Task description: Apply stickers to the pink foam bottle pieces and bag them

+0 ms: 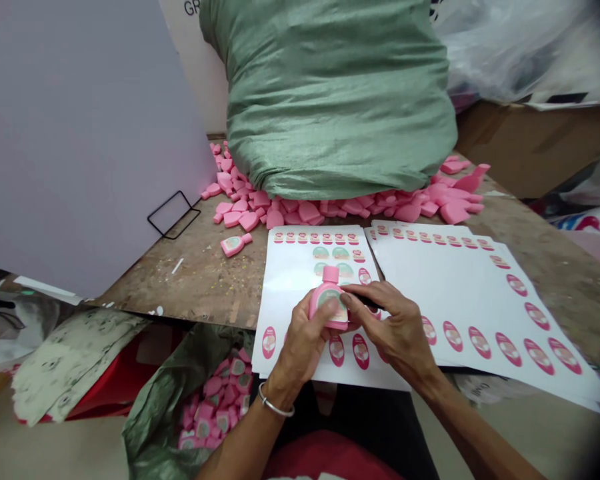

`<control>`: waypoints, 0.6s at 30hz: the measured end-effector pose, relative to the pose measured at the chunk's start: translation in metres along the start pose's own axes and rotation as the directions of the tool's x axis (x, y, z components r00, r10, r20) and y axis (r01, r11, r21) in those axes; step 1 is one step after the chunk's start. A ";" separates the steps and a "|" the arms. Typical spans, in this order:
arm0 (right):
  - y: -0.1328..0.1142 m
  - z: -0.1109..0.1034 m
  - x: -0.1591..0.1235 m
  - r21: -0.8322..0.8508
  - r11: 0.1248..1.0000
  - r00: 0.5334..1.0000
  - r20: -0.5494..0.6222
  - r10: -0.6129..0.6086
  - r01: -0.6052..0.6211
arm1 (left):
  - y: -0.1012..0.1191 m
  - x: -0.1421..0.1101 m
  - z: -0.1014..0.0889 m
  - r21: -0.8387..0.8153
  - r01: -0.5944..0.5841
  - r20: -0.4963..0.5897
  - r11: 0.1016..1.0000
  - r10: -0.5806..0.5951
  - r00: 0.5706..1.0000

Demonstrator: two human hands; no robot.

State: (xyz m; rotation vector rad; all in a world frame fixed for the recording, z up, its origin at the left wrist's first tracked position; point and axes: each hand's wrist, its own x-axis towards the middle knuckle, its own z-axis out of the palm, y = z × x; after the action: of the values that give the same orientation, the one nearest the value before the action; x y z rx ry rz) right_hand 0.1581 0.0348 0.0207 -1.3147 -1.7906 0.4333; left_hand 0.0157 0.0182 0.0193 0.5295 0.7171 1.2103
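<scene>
A small pink bottle (331,275) with a green and cream label on its front is upright in my left hand (303,337), whose thumb lies over the label. My right hand (397,327) is closed around a slim black tool (363,299), its exact kind hidden by the fingers. The right fingertips meet the label's edge on the bottle. Below both hands lies a white sticker sheet (290,293) with green and pink stickers. To the left, a labelled pink bottle (235,245) rests on its side on the table.
Unlabelled pink bottles (250,220) lie heaped under a green sack (340,100). More sticker sheets (445,280) are stacked at the right. An open green bag (170,407) below the table edge holds many labelled bottles (220,407). A black wire stand (174,215) is beside a pale panel (80,133).
</scene>
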 end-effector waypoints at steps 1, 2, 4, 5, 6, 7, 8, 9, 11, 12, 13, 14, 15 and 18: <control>0.001 -0.001 0.001 -0.071 0.997 1.000 -0.012 -0.017 0.016 | 0.000 -0.001 0.000 0.029 -0.007 0.015 1.000 0.007 1.000; 0.002 -0.001 0.003 -0.127 0.992 0.999 -0.028 -0.019 0.016 | 0.000 -0.002 -0.001 0.051 -0.009 0.026 0.999 0.007 1.000; 0.001 -0.001 0.006 -0.125 0.991 0.998 -0.041 0.038 -0.043 | 0.000 -0.004 0.000 0.096 -0.010 0.032 0.995 0.006 0.999; 0.001 0.001 0.008 -0.063 0.994 0.996 -0.022 0.089 -0.091 | 0.000 -0.005 0.001 0.141 -0.011 0.031 0.990 0.007 0.999; 0.001 0.002 0.010 0.025 0.990 0.990 0.025 0.140 -0.141 | 0.001 -0.007 0.003 0.194 -0.015 0.029 0.981 0.010 1.000; 0.002 0.004 0.013 0.112 0.975 0.979 0.093 0.181 -0.191 | 0.002 -0.009 0.004 0.241 -0.011 0.029 0.971 0.004 1.000; 0.005 0.006 0.016 0.177 0.955 0.965 0.156 0.211 -0.237 | 0.004 -0.011 0.005 0.268 0.003 0.037 0.963 -0.013 0.999; 0.010 0.007 0.021 0.208 0.938 0.952 0.195 0.237 -0.276 | 0.008 -0.014 0.004 0.274 0.024 0.047 0.961 -0.038 0.998; 0.028 0.004 0.034 0.188 0.926 0.935 0.203 0.289 -0.327 | 0.020 -0.017 -0.005 0.253 0.057 0.036 0.966 -0.068 0.997; 0.041 0.000 0.044 0.140 0.931 0.934 0.177 0.312 -0.337 | 0.028 -0.018 -0.014 0.265 0.058 -0.001 0.963 -0.059 0.998; 0.056 -0.005 0.055 0.059 0.941 0.936 0.140 0.322 -0.332 | 0.037 -0.017 -0.026 0.312 0.041 -0.073 0.949 -0.019 0.997; 0.072 -0.009 0.068 -0.036 0.947 0.941 0.109 0.322 -0.320 | 0.046 -0.015 -0.041 0.397 0.016 -0.164 0.918 0.053 0.985; 0.088 -0.013 0.083 -0.151 0.944 0.949 0.074 0.308 -0.295 | 0.055 -0.011 -0.056 0.513 0.017 -0.257 0.858 0.135 0.957; 0.130 -0.014 0.132 -0.382 0.884 0.958 -0.018 0.285 -0.270 | 0.075 0.004 -0.102 0.873 0.041 -0.322 0.486 0.511 0.797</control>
State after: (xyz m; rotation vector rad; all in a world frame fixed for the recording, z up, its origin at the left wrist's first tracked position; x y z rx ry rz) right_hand 0.2365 0.2010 -0.0055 -1.8624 -1.7804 0.2700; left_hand -0.1074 0.0421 0.0035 1.1694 1.8660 1.2249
